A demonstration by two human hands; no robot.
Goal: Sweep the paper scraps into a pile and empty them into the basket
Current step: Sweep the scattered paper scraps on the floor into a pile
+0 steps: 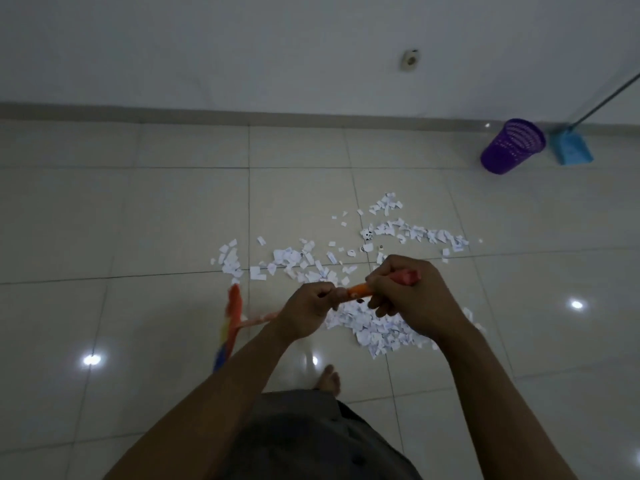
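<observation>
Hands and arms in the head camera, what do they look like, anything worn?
Left hand and right hand are bare: no gloves, rings or watch showing. The left forearm and right forearm are bare to the frame edge, no sleeves in view.

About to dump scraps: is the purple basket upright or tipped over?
Upright: purple basket stands on its narrow base, open rim up, beside the blue dustpan.

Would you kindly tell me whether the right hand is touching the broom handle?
Touching. The head view shows the right hand with its fingers curled round the broom handle near its top end.
</observation>
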